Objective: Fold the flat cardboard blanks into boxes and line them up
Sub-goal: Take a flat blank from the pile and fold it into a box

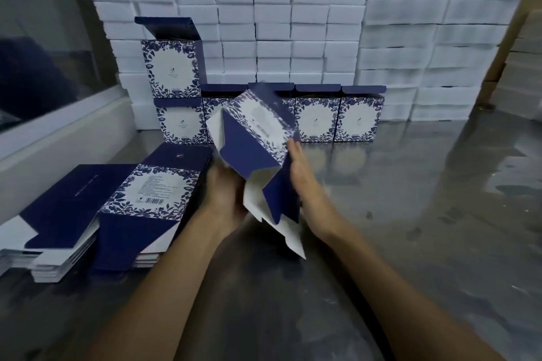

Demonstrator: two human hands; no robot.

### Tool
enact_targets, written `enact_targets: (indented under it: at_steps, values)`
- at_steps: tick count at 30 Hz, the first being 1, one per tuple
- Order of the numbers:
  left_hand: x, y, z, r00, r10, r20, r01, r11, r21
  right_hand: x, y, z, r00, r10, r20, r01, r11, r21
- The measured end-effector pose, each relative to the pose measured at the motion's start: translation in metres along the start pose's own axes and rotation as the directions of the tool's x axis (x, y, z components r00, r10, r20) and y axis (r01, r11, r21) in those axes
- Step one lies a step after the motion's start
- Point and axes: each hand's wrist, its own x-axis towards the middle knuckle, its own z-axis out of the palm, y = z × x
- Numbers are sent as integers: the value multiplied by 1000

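Observation:
I hold a half-opened blue and white floral box blank (pixel 254 138) tilted above the table's middle, its bottom flaps hanging loose toward me. My left hand (pixel 224 195) grips its lower left side from beneath. My right hand (pixel 303 176) lies flat with straight fingers against its right side. Two stacks of flat blanks (pixel 152 193) lie at the left. Folded boxes (pixel 318 117) stand in a row behind with lids open, and one more box (pixel 171 67) sits on top of the leftmost.
A wall of stacked white foam blocks (pixel 293 23) fills the back, with taller piles at the right (pixel 434 38). A white ledge (pixel 58 132) runs along the left. The shiny grey tabletop (pixel 410 199) stretches to the right and front.

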Motion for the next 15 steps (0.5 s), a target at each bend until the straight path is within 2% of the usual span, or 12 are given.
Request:
enact_targets:
  at_steps: [2, 6, 8, 10, 12, 15]
  values:
    - [-3, -6, 6, 995, 30, 90, -35, 998, 48, 1, 1, 8, 1000, 7, -2, -7, 987, -159]
    - [-8, -11, 10, 962, -48, 267, 37, 998, 43, -19, 20, 11, 996, -15, 82, 20, 998, -61]
    - [-5, -11, 7, 967, -42, 251, 48, 999, -18, -13, 16, 13, 999, -22, 32, 23, 999, -34]
    - [0, -7, 1, 976, -55, 213, 73, 994, -76, -8, 11, 12, 997, -22, -75, 29, 995, 92]
    - [4, -4, -8, 971, -84, 223, 117, 983, -141, -5, 10, 9, 982, 66, -179, -5, 947, 322]
    - [6, 0, -14, 969, -124, 215, 139, 989, -55, -3, 10, 2, 961, 203, -190, -16, 723, 691]
